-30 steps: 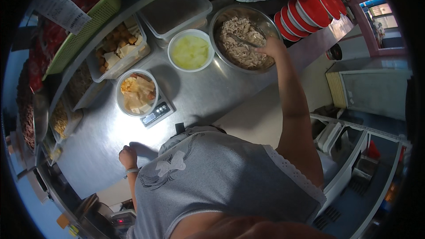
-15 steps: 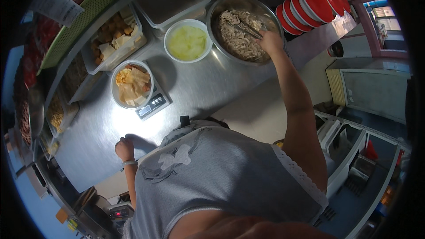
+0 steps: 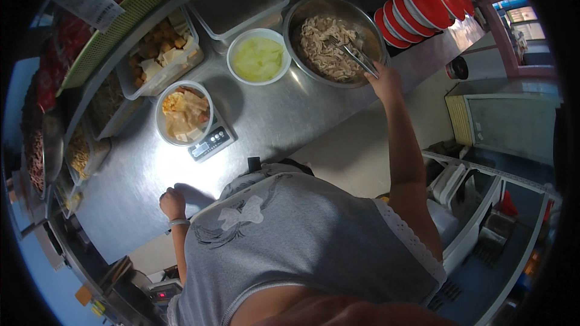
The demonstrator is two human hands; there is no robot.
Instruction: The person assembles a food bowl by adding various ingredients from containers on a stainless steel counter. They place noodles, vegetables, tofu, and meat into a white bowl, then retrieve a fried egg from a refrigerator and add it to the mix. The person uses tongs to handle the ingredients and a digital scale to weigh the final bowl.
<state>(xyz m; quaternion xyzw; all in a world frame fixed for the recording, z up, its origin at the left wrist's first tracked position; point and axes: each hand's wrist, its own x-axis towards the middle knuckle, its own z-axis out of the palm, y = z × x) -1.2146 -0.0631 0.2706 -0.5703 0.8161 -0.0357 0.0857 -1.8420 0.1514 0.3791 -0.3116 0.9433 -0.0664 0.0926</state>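
My right hand is closed round the handle end of metal tongs, at the near right rim of a steel bowl. The tongs' tips reach into a heap of shredded, greyish-brown food, perhaps meat. Curled into a fist, my left hand rests on the steel worktop near its front edge; nothing shows in it. Beyond that hand, a white bowl of mixed food pieces sits on a small digital scale. Next to the steel bowl stands a white bowl of pale green slices.
On the left, a clear tub holds tofu-like pieces, with more food containers beside it and a green basket above. A lidded plastic box stands at the back. Red-and-white dishes line up behind the steel bowl's right side.
My right hand has drawn back toward me and slightly right with the tongs, from over the food to the steel bowl's rim. My left hand stays on the worktop.
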